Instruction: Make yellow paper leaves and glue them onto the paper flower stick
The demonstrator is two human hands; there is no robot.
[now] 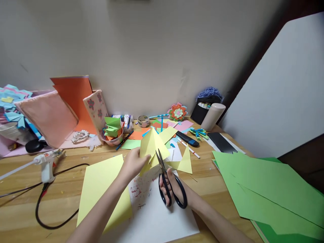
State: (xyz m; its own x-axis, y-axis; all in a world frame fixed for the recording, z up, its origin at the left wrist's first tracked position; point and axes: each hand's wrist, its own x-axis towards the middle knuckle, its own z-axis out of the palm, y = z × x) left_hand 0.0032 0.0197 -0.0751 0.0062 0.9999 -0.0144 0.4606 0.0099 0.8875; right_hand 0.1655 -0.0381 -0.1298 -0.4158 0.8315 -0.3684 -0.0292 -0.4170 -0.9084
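Observation:
A folded piece of yellow paper (149, 143) is pinched between the fingers and thumb of my left hand (133, 162), above the middle of the desk. My right hand (172, 185) has its fingers through the black handles of a pair of scissors (161, 161). The blades point up and slightly left, a little apart, against the paper's lower right part. Beneath both hands lies a white sheet (162, 219) with reddish marks. A large yellow sheet (101, 189) is at its left, and a cut yellow scrap (184, 163) lies just right of the scissors.
A glue gun (48, 165) with its black cable stands at the left. Green sheets (268, 189) cover the right side. Behind the hands are paper scraps, markers, a tape roll (143, 121), a paper flower (177, 111), a phone (222, 143) and a pale bottle (213, 116).

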